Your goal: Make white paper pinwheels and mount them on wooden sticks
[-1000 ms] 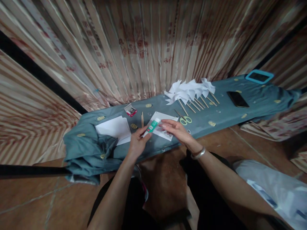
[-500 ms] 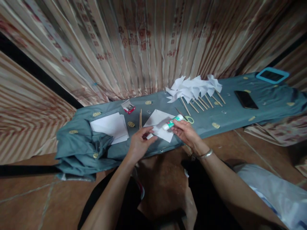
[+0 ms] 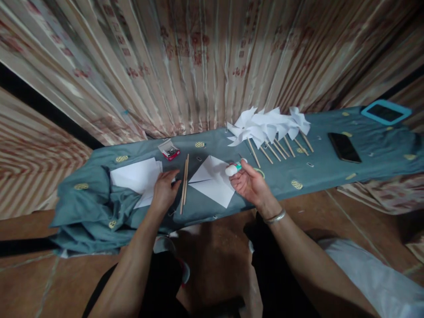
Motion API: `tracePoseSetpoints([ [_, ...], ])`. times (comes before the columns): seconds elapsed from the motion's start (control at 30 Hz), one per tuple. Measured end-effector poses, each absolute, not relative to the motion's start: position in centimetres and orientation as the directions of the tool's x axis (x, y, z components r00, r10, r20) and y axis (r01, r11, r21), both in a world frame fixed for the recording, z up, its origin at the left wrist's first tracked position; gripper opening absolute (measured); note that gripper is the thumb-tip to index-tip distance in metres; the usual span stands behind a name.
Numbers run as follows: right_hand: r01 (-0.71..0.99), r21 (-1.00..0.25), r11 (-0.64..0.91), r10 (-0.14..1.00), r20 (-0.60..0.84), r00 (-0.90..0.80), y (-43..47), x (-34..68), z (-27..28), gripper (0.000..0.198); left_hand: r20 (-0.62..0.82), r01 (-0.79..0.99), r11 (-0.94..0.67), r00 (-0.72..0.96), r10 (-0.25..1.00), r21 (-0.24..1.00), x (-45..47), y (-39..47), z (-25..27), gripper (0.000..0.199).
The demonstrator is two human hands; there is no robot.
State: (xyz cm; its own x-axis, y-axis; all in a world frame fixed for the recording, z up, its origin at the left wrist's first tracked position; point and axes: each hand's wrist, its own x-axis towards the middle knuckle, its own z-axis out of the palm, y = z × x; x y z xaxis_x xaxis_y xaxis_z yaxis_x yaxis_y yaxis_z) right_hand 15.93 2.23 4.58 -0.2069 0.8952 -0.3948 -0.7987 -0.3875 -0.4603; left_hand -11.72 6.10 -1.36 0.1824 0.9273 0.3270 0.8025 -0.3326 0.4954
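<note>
My right hand (image 3: 250,183) is closed around a glue stick (image 3: 236,168), a white tube with a green label, held above the right corner of a folded white paper square (image 3: 212,187). The square lies on the cloth with creased flaps meeting toward its middle. My left hand (image 3: 164,190) is at the right edge of a stack of white paper (image 3: 134,173), its fingers stretched out and the thumb apart. A small white patch shows between thumb and forefinger; what it is I cannot make out. Thin wooden sticks (image 3: 184,185) lie just right of that hand.
A small open red box (image 3: 170,152) of pins sits behind the sticks. Several white paper pinwheels (image 3: 265,126) on sticks lie at the back. Scissors with a green handle (image 3: 260,172) are partly hidden by my right hand. Farther right are a black phone (image 3: 344,147) and a blue-framed device (image 3: 386,111).
My left hand has moved left, off the folded paper square and past the sticks to the paper stack. My right hand still holds the glue stick, now slightly turned. The view has shifted a little.
</note>
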Motion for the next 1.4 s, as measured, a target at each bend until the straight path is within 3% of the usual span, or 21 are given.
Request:
tracePoseSetpoints([
  [0.2,-0.794,-0.454,-0.404,0.89,-0.395,-0.226,2.4,15.9,4.8,0.019,0.445,0.817,-0.399,0.2,0.873,0.416,-10.7,4.8,0.6,0.039],
  [0.3,-0.755,-0.572,-0.32,0.923,-0.369,-0.111,2.2,15.9,4.7,0.02,0.508,0.776,-0.503,0.278,0.815,0.382,-8.1,2.9,1.6,0.036],
  [0.43,-0.616,-0.768,-0.173,0.957,-0.28,0.081,2.0,16.0,4.5,0.028,0.414,0.677,-0.645,0.504,0.758,0.355,-4.0,0.0,1.4,0.032],
  [0.5,-0.641,-0.737,-0.213,0.946,-0.321,0.055,1.9,16.1,4.4,0.029,0.339,0.693,-0.637,0.541,0.769,0.339,-2.8,-0.8,1.1,0.04],
  [0.67,-0.78,-0.48,-0.401,0.872,-0.461,-0.165,2.2,15.8,4.4,0.024,0.245,0.713,-0.623,0.573,0.782,0.322,-2.0,-0.8,0.6,0.049],
  [0.77,-0.795,-0.465,-0.391,0.87,-0.468,-0.154,2.4,15.3,4.2,0.026,0.235,0.723,-0.615,0.569,0.788,0.313,-1.8,-0.4,0.5,0.051],
  [0.83,-0.77,-0.522,-0.366,0.878,-0.468,-0.1,2.5,14.9,4.1,0.028,0.227,0.733,-0.604,0.56,0.797,0.312,-1.7,-0.3,0.4,0.052],
  [0.93,-0.616,-0.737,-0.277,0.909,-0.408,0.08,2.5,14.6,3.7,0.032,0.215,0.738,-0.593,0.553,0.805,0.322,-1.6,-0.3,0.1,0.053],
  [1.07,-0.215,-0.972,-0.095,0.949,-0.154,0.276,2.5,14.7,3.1,0.035,0.2,0.731,-0.588,0.555,0.807,0.346,-1.6,-0.3,-0.1,0.052],
  [1.2,0.122,-0.992,-0.012,0.956,0.024,0.291,2.4,15.2,2.2,0.028,0.214,0.72,-0.586,0.548,0.809,0.37,-1.6,-0.3,-0.2,0.049],
  [1.4,0.256,-0.967,0.011,0.968,0.074,0.241,2.4,15.1,1.3,0.021,0.228,0.715,-0.585,0.54,0.81,0.384,-1.5,-0.3,-0.5,0.048],
])
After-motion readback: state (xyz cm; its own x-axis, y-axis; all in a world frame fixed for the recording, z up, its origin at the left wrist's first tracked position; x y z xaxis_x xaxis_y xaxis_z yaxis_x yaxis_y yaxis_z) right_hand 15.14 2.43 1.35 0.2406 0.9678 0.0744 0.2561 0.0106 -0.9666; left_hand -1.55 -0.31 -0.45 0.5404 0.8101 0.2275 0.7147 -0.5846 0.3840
